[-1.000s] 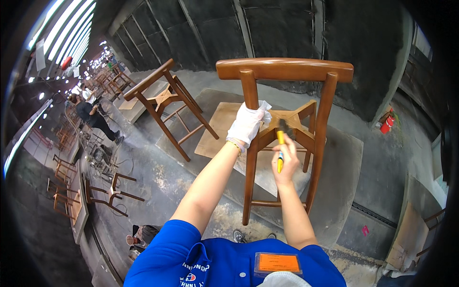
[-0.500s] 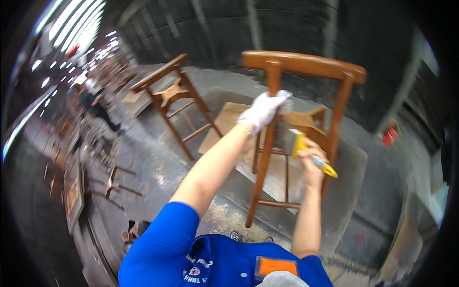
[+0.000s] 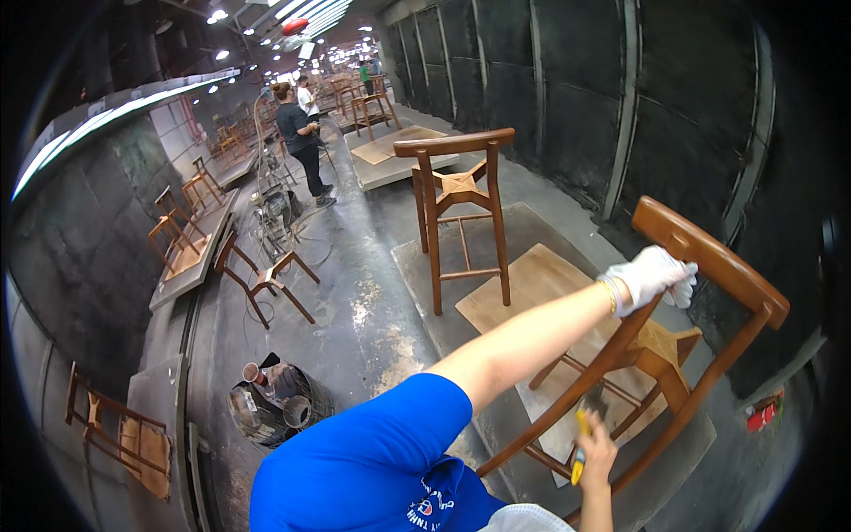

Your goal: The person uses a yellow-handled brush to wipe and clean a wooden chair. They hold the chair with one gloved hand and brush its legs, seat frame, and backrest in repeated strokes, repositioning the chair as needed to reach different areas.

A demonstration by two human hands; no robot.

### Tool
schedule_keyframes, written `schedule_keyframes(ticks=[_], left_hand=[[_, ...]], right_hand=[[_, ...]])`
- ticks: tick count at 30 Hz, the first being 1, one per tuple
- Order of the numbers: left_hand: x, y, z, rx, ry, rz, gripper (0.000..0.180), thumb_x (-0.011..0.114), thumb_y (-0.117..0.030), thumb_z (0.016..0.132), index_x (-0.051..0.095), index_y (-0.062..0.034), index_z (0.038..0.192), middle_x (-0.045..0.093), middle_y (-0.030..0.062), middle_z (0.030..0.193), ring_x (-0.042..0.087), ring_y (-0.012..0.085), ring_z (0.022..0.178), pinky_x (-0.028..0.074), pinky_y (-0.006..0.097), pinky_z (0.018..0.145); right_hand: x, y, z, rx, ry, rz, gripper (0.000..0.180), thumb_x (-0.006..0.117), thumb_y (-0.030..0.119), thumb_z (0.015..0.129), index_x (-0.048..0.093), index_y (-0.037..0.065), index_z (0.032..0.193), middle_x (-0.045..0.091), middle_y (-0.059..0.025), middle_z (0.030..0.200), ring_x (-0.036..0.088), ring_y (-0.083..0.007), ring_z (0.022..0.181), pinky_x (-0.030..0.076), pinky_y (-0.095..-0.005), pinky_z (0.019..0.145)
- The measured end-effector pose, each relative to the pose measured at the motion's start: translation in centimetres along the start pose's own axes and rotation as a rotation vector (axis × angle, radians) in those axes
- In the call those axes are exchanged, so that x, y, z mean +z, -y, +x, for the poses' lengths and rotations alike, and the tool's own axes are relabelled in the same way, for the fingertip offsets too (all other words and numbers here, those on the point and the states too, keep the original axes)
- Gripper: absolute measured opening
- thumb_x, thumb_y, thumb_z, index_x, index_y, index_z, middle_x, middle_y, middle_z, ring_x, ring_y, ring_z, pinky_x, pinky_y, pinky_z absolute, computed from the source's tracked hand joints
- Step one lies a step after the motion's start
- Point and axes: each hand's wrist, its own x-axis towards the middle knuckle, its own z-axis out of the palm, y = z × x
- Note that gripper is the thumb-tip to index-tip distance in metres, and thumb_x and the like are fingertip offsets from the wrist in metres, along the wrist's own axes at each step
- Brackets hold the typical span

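Observation:
A tall brown wooden chair (image 3: 714,259) with a pale woven seat stands at the right on a low grey platform. My left hand (image 3: 652,277), in a white glove, is closed around the chair's near back post just under the top rail. Lower down, my bare right hand (image 3: 599,454) grips a paintbrush (image 3: 581,450) by its yellow handle. The brush's dark bristles point up and away, close to the chair's back post. Whether they touch the wood I cannot tell.
A second wooden chair (image 3: 455,142) stands farther off on the same platform. To the left are a dark bucket (image 3: 310,403) with cups in it and a lower chair (image 3: 266,277). A person (image 3: 300,133) stands in the aisle. Dark panels (image 3: 585,97) line the right.
The view has swung left, so the chair and both hands appear farther right. My left hand stays on the chair, and the brush remains in my right hand, its bristles now pointing more upward.

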Motion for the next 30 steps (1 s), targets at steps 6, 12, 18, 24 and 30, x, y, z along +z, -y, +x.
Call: schedule_keyframes(ticks=[6,12,18,24,30], left_hand=[[0.1,1.3,1.8,0.002,-0.032,-0.044,0.028,0.069,-0.026,0.109,0.076,-0.0015,0.099,0.076,0.0107,0.081,0.075,0.0235,0.074,0.058,0.037,0.071],[-0.4,0.8,2.4,-0.079,-0.02,0.03,0.029,0.071,-0.027,0.107,0.078,-0.0005,0.099,0.078,0.0118,0.087,0.076,0.0245,0.081,0.057,0.038,0.074],[0.1,1.6,3.9,-0.053,-0.037,-0.081,0.021,0.068,-0.016,0.108,0.075,0.0029,0.1,0.076,0.0154,0.083,0.077,0.0288,0.077,0.061,0.042,0.076],[0.3,1.5,4.5,-0.079,-0.068,0.008,0.025,0.068,-0.019,0.108,0.075,0.0036,0.099,0.076,0.0153,0.082,0.077,0.0296,0.075,0.061,0.041,0.076],[0.2,1.5,4.5,-0.059,-0.028,-0.011,0.029,0.069,-0.023,0.109,0.076,0.0028,0.097,0.077,0.0147,0.082,0.076,0.0283,0.075,0.06,0.041,0.075]], right_hand=[[-8.0,-1.2,5.8,-0.07,-0.189,0.008,0.011,0.068,-0.006,0.078,0.064,0.004,0.074,0.074,-0.0257,0.136,0.074,-0.0412,0.127,0.062,-0.048,0.105],[-5.9,-3.1,10.3,-0.062,-0.127,-0.212,0.013,0.07,-0.004,0.085,0.06,0.001,0.079,0.072,-0.0135,0.145,0.063,-0.0381,0.143,0.053,-0.0528,0.12],[0.9,2.4,-1.1,-0.131,0.194,-0.037,0.009,0.073,0.01,0.083,0.065,0.008,0.08,0.072,-0.0116,0.146,0.065,-0.0412,0.14,0.053,-0.0561,0.117],[-3.1,-0.1,3.8,0.166,0.306,0.401,0.006,0.071,0.003,0.076,0.069,0.008,0.079,0.074,-0.0192,0.141,0.07,-0.0431,0.131,0.057,-0.0481,0.111],[-6.0,-4.1,11.6,0.047,-0.218,-0.267,0.009,0.067,-0.004,0.084,0.059,-0.003,0.08,0.07,-0.018,0.147,0.066,-0.0428,0.137,0.056,-0.0523,0.114]])
